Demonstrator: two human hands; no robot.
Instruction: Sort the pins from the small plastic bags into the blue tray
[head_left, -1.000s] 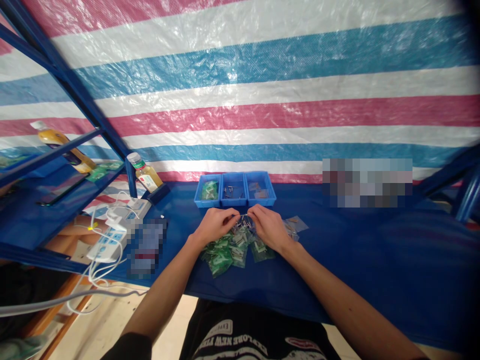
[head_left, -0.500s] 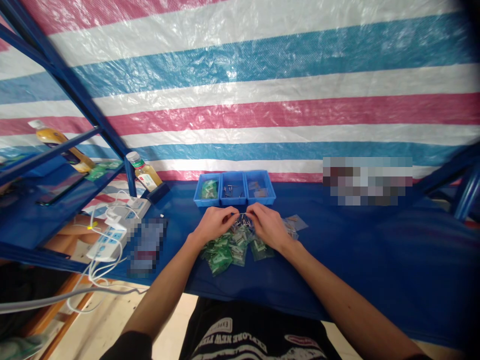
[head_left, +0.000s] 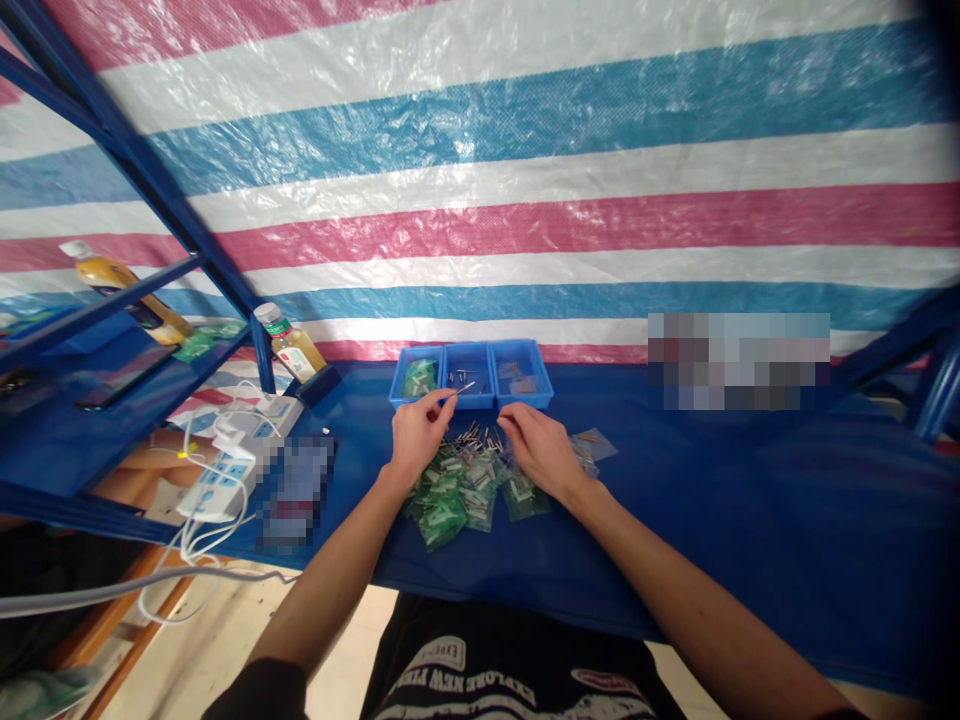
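Observation:
Pinched between my left hand's (head_left: 418, 432) thumb and index finger is a thin metal pin (head_left: 466, 387), its free end pointing right over the middle compartment of a blue three-part tray (head_left: 517, 402). My right hand (head_left: 541, 450) hovers just in front of the right compartment, fingertips pressed together; anything inside that pinch is hidden. Below and between both hands lie loose metal pins (head_left: 471, 437) and a heap of small clear and green plastic bags (head_left: 439, 515) with pins inside. In the tray, green bags (head_left: 420, 378) are at left, a few pins in the middle, clear bags (head_left: 523, 384) at right.
To the left are a white power strip (head_left: 217, 485) with tangled cables, a blurred-out flat object (head_left: 296, 490) and a drink bottle (head_left: 289, 345). A blue frame (head_left: 225, 275) separates a neighbouring table, where another person's arm (head_left: 150, 465) shows. Striped sheeting (head_left: 525, 230) hangs behind.
Both hands held the thin pin between them before. My right hand has let go of it, and my left hand has moved left and up toward the tray with the pin.

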